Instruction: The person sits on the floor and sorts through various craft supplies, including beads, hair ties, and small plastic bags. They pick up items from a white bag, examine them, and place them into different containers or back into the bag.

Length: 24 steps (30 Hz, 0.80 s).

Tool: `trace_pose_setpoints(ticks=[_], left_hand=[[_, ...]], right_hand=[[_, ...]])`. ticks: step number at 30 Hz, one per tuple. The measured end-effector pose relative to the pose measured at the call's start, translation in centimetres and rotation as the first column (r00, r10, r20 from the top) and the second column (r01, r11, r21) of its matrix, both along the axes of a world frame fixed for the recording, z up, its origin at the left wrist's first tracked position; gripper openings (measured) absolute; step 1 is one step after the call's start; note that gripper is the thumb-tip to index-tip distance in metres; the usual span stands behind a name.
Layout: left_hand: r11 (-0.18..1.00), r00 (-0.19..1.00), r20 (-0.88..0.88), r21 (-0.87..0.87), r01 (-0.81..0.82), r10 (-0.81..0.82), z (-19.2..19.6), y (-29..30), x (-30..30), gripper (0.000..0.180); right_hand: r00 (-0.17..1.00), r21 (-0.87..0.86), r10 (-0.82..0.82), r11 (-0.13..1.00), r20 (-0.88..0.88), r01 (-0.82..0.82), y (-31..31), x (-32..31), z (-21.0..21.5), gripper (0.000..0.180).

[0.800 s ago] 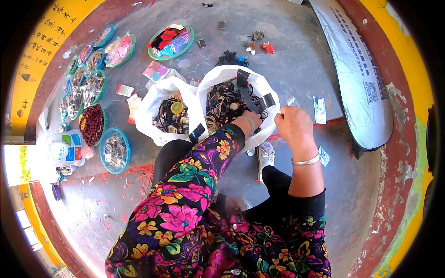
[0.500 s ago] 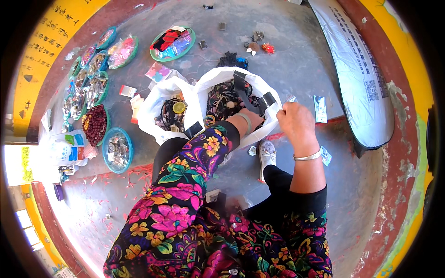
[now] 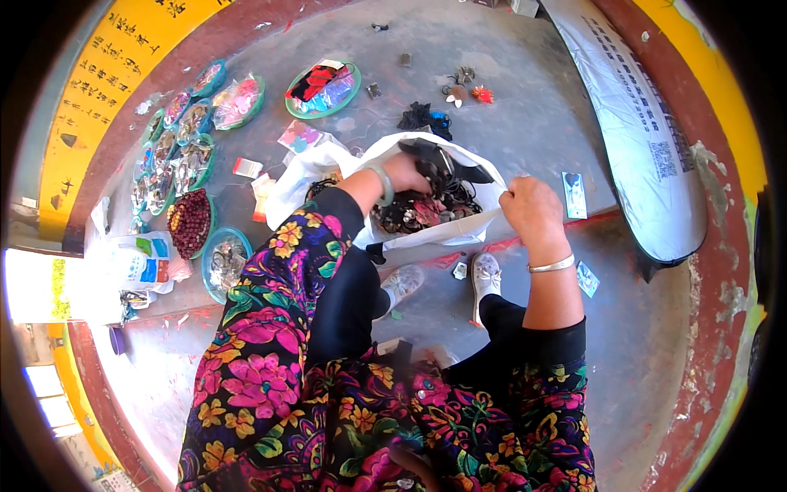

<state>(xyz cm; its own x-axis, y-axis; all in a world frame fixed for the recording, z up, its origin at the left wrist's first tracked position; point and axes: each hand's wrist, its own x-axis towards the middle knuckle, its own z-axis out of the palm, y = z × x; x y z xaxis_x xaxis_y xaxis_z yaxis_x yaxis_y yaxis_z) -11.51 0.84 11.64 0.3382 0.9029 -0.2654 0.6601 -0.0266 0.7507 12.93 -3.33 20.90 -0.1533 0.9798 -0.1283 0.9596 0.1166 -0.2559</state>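
A white bag (image 3: pixel 426 240) stands on the floor in front of me, its mouth wide and full of dark corded trinkets (image 3: pixel 430 209). My right hand (image 3: pixel 533 203), a silver bangle on its wrist, is closed on the right end of the bag's rim and pulls it taut. From the left my left hand (image 3: pixel 406 174), with a pale bangle, reaches into the mouth. Its fingers curl at a dark bundle near the far rim; what exactly they grip is partly hidden. A second white bag (image 3: pixel 287 193), partly covered by my left forearm, stands against the first.
At the left are several baskets of small packets and a basket of dark red beads (image 3: pixel 190 223). A green tray (image 3: pixel 354 88) stands farther off. Black and blue items (image 3: pixel 426 119) lie behind the bag. My shoes (image 3: pixel 487 279) are close in front. A long silver cover (image 3: pixel 623 123) lies at the right.
My left hand has moved up and left within the bag, toward its far rim. The bag's mouth has been pulled wider and flatter. My right hand stays on the rim.
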Motion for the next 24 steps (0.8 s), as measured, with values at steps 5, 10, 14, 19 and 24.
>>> trace_pose_setpoints(ticks=[5,10,14,19,24], left_hand=[[0.892,0.72,0.559,-0.41,-0.191,0.411,-3.5,-0.8,-6.8,0.04],[0.741,0.526,0.623,-0.671,-0.022,0.58,-2.3,-0.9,-5.6,0.045],[0.827,0.68,0.565,-0.551,-0.111,0.467,-6.0,1.0,-6.2,0.042],[0.936,0.958,0.061,-0.237,-0.259,0.281,-6.4,1.0,-6.7,0.052],[0.998,0.926,-0.375,-0.011,-0.058,0.05,-3.4,0.2,-6.1,0.046]], right_hand=[[1.0,-0.06,0.001,0.998,-0.009,-0.002,-0.1,-1.1,0.9,0.024],[0.999,0.024,-0.028,0.999,-0.032,0.029,0.1,-1.1,0.0,0.02],[0.999,0.058,0.01,0.998,-0.031,-0.008,0.1,-1.4,-0.1,0.02],[0.999,-0.035,-0.024,0.999,0.049,0.026,0.4,-1.3,0.8,0.023],[0.999,0.225,0.026,0.974,0.023,-0.031,0.0,-2.6,0.0,0.041]])
